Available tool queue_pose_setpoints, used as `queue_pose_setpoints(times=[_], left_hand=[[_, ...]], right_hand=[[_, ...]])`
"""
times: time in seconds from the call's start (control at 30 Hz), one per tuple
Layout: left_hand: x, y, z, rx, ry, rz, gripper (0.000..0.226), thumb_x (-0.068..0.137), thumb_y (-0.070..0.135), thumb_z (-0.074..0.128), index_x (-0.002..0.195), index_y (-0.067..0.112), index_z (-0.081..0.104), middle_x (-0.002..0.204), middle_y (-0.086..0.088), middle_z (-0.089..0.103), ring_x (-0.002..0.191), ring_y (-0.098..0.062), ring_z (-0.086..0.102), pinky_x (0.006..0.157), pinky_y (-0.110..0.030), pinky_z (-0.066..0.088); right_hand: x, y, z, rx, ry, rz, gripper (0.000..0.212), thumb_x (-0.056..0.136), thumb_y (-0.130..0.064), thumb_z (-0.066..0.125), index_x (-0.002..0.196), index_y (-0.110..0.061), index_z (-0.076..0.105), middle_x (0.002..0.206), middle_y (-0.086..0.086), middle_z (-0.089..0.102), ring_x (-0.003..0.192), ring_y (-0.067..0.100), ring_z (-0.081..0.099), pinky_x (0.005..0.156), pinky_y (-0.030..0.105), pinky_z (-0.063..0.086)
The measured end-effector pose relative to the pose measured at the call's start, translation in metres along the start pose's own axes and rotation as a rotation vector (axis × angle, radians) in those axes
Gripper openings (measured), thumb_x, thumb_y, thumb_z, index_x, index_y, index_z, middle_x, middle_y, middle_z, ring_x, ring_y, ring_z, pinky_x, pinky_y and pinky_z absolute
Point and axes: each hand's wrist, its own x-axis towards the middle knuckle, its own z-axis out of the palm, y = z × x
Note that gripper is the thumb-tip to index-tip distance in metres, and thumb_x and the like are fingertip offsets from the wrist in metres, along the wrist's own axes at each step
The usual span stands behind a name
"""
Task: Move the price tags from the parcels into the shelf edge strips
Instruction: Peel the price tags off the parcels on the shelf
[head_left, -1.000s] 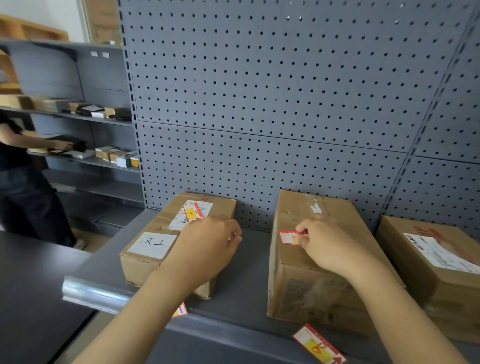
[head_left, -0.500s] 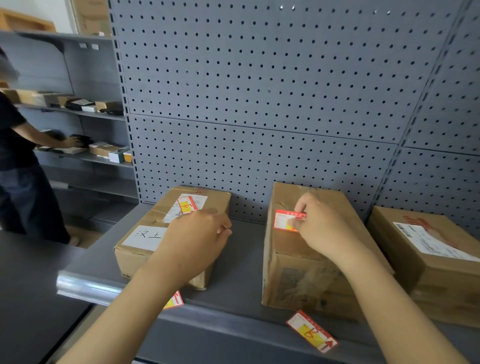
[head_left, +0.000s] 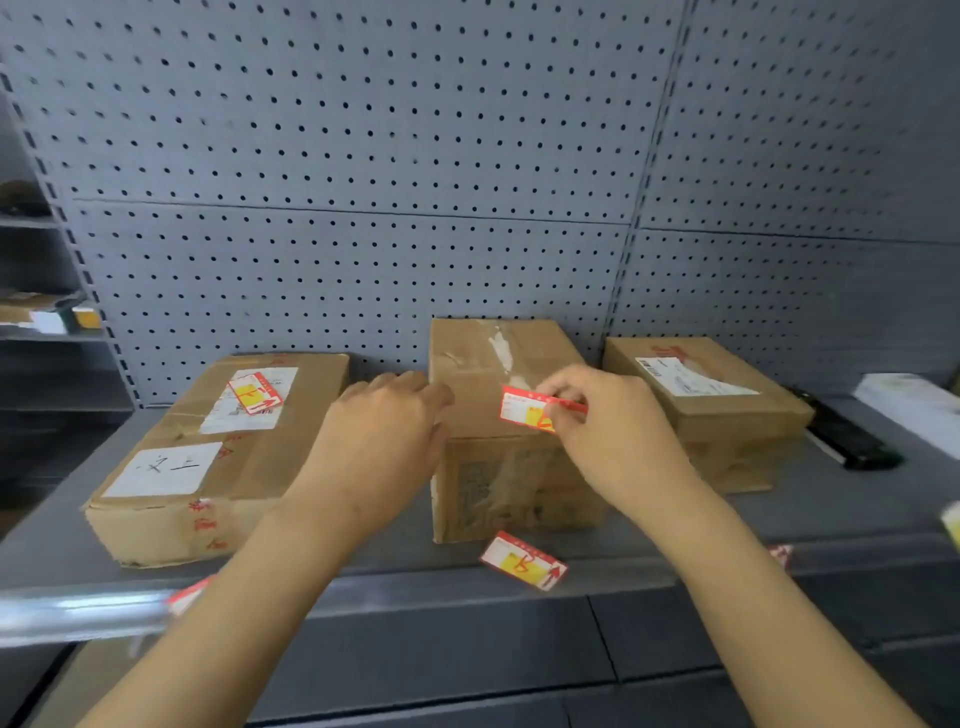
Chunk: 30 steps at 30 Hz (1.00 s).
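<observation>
Cardboard parcels, three in a row along the back of the grey shelf (head_left: 363, 551), against the pegboard (head_left: 363, 156). Head view, the only one: right hand (head_left: 613, 441) over the middle parcel (head_left: 498, 415), thumb and forefinger pinched on the right end of a red-and-white price tag (head_left: 524, 410), tag at the parcel's top front edge, whether lifted clear or touching the cardboard not to be told. Left hand (head_left: 384, 441) beside it, fingers nearly straight and close together, fingertips at the same parcel's left top edge, holding nothing. Second tag (head_left: 257, 392) lying flat on the label of the left parcel (head_left: 218, 457), untouched. Third tag (head_left: 522, 561) at the shelf's front edge just below the middle parcel, tilted, apparently seated in the shelf edge strip (head_left: 467, 587); a scrap of red further left (head_left: 189, 595) and another far right (head_left: 782, 555), both blurred. Right parcel (head_left: 706, 410) with a shipping label only. Step in hand, by judgement: freeing the middle tag. Best done with a steady pull along the tag, box braced by the left hand, tag kept flat and uncreased, then long edge squared to the strip before sliding in.
</observation>
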Motion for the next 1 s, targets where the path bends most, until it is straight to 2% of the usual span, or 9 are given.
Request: queue_pose_setpoints(times=[0.1,0.2,0.3,0.47,0.67,0.73,0.87,1.0], left_hand=[[0.007,0.035,0.004,-0.044,-0.006,0.128,0.023,0.09,0.026,0.055,0.111,0.02,0.062,0.107,-0.001,0.066,0.095,-0.027,0.062,0.079,-0.037,0.049],[0.017,0.082,0.01,-0.073,-0.017,0.237,0.021,0.09,0.031,0.054,0.108,0.023,0.061,0.105,0.001,0.066,0.09,-0.024,0.063,0.071,-0.034,0.049],[0.028,0.139,0.016,-0.122,-0.007,0.343,0.017,0.084,0.028,0.063,0.1,0.022,0.065,0.094,0.0,0.07,0.082,-0.025,0.065,0.062,-0.035,0.049],[0.046,0.25,0.043,-0.263,-0.022,0.526,0.022,0.09,0.031,0.055,0.11,0.025,0.061,0.108,0.001,0.067,0.098,-0.023,0.06,0.08,-0.037,0.047],[0.067,0.383,0.075,-0.318,-0.079,0.623,0.027,0.092,0.037,0.051,0.117,0.028,0.056,0.115,0.004,0.063,0.105,-0.019,0.058,0.085,-0.034,0.045],[0.069,0.421,0.082,-0.35,-0.099,0.634,0.025,0.091,0.037,0.052,0.114,0.027,0.057,0.113,0.003,0.063,0.103,-0.02,0.058,0.082,-0.034,0.045],[0.075,0.478,0.095,-0.377,-0.128,0.675,0.022,0.09,0.036,0.055,0.109,0.027,0.061,0.104,0.002,0.065,0.096,-0.021,0.059,0.075,-0.031,0.042],[0.095,0.525,0.112,-0.372,-0.161,0.699,0.023,0.089,0.035,0.056,0.11,0.025,0.061,0.107,0.001,0.066,0.098,-0.022,0.06,0.08,-0.033,0.044]], right_hand=[[-0.024,0.016,-0.028,-0.023,0.035,0.112,0.014,0.089,-0.018,0.059,0.092,-0.031,0.064,0.086,-0.008,0.067,0.075,0.01,0.062,0.066,0.04,0.058],[-0.049,0.04,-0.059,-0.053,0.089,0.214,0.016,0.087,-0.017,0.059,0.091,-0.031,0.065,0.087,-0.006,0.069,0.079,0.013,0.064,0.07,0.041,0.057],[-0.078,0.073,-0.093,-0.162,0.125,0.292,0.015,0.088,-0.015,0.057,0.094,-0.027,0.065,0.094,-0.002,0.07,0.088,0.02,0.064,0.074,0.041,0.055],[-0.125,0.144,-0.153,-0.309,0.149,0.444,0.014,0.09,-0.017,0.054,0.099,-0.024,0.063,0.095,0.006,0.07,0.085,0.028,0.064,0.074,0.043,0.054],[-0.168,0.23,-0.227,-0.384,0.179,0.58,0.016,0.089,-0.019,0.053,0.1,-0.023,0.064,0.095,0.007,0.069,0.082,0.028,0.063,0.07,0.043,0.055],[-0.179,0.254,-0.249,-0.391,0.186,0.613,0.014,0.089,-0.019,0.053,0.097,-0.023,0.063,0.092,0.007,0.069,0.078,0.027,0.063,0.069,0.043,0.055],[-0.195,0.296,-0.281,-0.374,0.227,0.655,0.012,0.089,-0.018,0.054,0.095,-0.023,0.064,0.091,0.006,0.069,0.08,0.026,0.063,0.07,0.044,0.056],[-0.201,0.341,-0.3,-0.368,0.233,0.68,0.012,0.09,-0.02,0.054,0.097,-0.023,0.063,0.092,0.007,0.069,0.08,0.027,0.064,0.069,0.043,0.056]])
